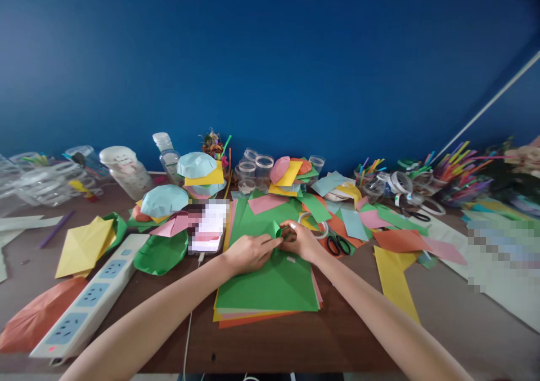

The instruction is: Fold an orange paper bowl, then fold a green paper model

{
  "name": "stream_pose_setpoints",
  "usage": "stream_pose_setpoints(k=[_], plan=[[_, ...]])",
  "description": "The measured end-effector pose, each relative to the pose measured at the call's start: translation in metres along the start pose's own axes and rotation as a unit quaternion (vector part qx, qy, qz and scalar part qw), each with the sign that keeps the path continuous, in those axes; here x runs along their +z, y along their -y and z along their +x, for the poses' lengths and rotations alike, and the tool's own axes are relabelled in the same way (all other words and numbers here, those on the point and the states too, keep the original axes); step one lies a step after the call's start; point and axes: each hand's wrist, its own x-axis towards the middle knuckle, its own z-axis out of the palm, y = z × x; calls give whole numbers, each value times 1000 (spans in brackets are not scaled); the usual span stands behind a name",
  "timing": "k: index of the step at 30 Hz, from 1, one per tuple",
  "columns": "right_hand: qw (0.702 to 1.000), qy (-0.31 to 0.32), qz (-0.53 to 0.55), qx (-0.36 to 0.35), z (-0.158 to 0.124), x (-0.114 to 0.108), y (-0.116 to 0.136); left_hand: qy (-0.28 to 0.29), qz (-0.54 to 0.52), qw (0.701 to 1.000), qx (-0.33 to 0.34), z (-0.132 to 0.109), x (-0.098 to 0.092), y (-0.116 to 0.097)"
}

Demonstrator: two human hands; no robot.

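A stack of coloured paper (pixel 265 296), green sheet on top, lies in front of me. Over its middle, my left hand (pixel 252 252) and my right hand (pixel 298 241) meet with bent fingers at a small curled piece of green paper (pixel 275 229). Both hands pinch this piece, the right from its right side and the left from below. The left palm rests near the green sheet. Fingers hide much of the curled piece. Just right of the right hand are a roll of white tape (pixel 324 230) and black-handled scissors (pixel 338 245).
A phone (pixel 211 226) on a charging cable lies left of the stack, with a white power strip (pixel 90 296) farther left. Folded paper shapes (pixel 164 201), clear plastic cups (pixel 264 167) and paper scraps (pixel 396 240) spread around. A blue wall (pixel 270 60) stands behind.
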Motion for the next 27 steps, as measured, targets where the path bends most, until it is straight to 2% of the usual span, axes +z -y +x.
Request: stream_pose_setpoints(k=[9,17,23,27], plan=[[1000,6,-26,8,1,-4,-1,-3,37,999,16,-1,3,2],[1000,19,-6,14,2,-7,-3,-14,37,999,31,-3,7,4],[996,-28,-81,-8,-6,-1,9,-44,43,997,37,-4,9,4],[990,-62,-125,-26,-11,5,15,-41,65,996,38,-5,12,4]])
